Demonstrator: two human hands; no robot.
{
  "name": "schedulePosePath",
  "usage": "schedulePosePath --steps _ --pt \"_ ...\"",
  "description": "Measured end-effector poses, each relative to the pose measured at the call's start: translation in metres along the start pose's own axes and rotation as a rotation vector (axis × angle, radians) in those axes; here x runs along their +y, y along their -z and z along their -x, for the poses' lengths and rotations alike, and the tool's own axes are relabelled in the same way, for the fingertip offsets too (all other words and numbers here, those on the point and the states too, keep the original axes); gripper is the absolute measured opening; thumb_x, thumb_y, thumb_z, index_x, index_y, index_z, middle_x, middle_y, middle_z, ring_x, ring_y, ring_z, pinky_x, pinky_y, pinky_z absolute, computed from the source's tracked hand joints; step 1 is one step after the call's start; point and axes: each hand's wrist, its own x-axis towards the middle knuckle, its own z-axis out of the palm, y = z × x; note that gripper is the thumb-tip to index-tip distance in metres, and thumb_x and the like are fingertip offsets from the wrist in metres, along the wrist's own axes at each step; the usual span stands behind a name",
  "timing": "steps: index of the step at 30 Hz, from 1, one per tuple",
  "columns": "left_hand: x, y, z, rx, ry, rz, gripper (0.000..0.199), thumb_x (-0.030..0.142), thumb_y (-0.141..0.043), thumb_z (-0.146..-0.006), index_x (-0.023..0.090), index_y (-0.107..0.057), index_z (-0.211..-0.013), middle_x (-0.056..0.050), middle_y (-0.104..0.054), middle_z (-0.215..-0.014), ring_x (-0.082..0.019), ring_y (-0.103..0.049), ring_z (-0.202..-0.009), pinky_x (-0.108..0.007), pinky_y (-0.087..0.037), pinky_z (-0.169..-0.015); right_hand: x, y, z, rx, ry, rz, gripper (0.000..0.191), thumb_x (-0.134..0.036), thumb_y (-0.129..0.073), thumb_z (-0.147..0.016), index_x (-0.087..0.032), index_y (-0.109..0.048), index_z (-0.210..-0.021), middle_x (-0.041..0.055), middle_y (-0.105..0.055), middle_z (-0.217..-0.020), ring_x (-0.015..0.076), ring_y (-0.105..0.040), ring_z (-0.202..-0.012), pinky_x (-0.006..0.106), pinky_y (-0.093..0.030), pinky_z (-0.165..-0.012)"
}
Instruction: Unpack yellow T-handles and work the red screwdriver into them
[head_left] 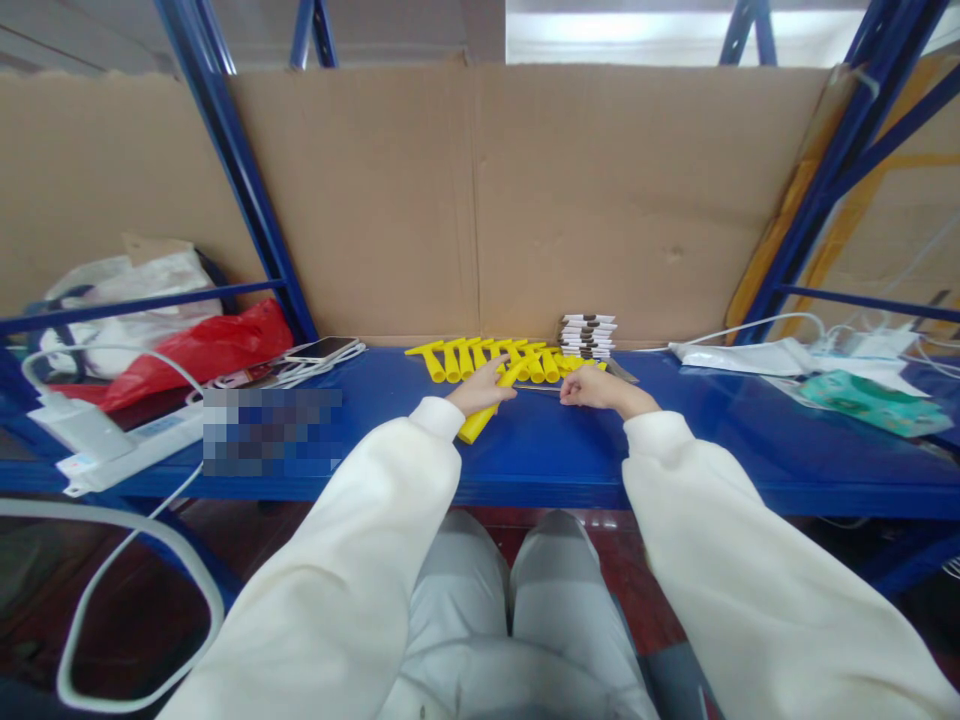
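My left hand (484, 388) is closed around a yellow T-shaped piece (474, 424), whose tube end points down toward the shelf's front edge. To its right, my right hand (589, 388) is closed with the fingertips pinched together; what they hold, if anything, is too small to make out. Behind both hands lies a row of several yellow T-shaped pieces (452, 365). A stack of small white and dark packets (589, 334) stands just behind my right hand. A thin, dark, flat object (621, 373) lies beside that hand, partly hidden.
On the blue shelf (555, 450), a phone (322, 349), cables, a red bag (210, 350) and a white power strip (142, 445) lie left. White packaging (742, 356), a green packet (874, 400) and cables lie right. A cardboard panel (600, 200) stands behind.
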Motion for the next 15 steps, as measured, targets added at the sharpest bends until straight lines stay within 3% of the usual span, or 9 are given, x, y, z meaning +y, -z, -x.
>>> schedulePosePath --steps 3,9,15 --pt "-0.003 0.001 -0.001 -0.006 -0.012 -0.008 0.094 0.014 -0.078 -0.067 0.018 -0.042 -0.153 -0.009 -0.067 -0.111 -0.018 -0.064 -0.079 -0.027 -0.05 -0.073 0.0 -0.001 -0.001 0.013 0.025 0.04 0.009 -0.019 -0.074 -0.068 -0.022 -0.073 -0.059 0.0004 -0.068 -0.055 0.0133 -0.057 -0.049 0.023 -0.044 -0.05" --pt "-0.009 0.003 -0.007 -0.011 -0.069 -0.124 0.084 0.013 -0.073 -0.065 0.015 -0.049 -0.146 0.006 -0.051 -0.075 -0.013 -0.05 -0.064 -0.025 -0.041 -0.067 -0.008 -0.002 0.001 -0.048 -0.087 0.038 0.015 -0.009 -0.067 -0.067 -0.02 -0.072 -0.059 -0.0003 -0.066 -0.054 0.014 -0.056 -0.05 0.024 -0.044 -0.051" --pt "-0.012 0.004 -0.008 0.001 -0.094 -0.206 0.081 0.016 -0.071 -0.065 0.013 -0.052 -0.143 0.007 -0.048 -0.071 -0.015 -0.049 -0.064 -0.026 -0.038 -0.066 -0.012 -0.003 0.004 -0.075 -0.119 -0.025 0.015 -0.007 -0.065 -0.069 -0.019 -0.071 -0.061 -0.0002 -0.065 -0.054 0.0152 -0.057 -0.053 0.026 -0.047 -0.056"
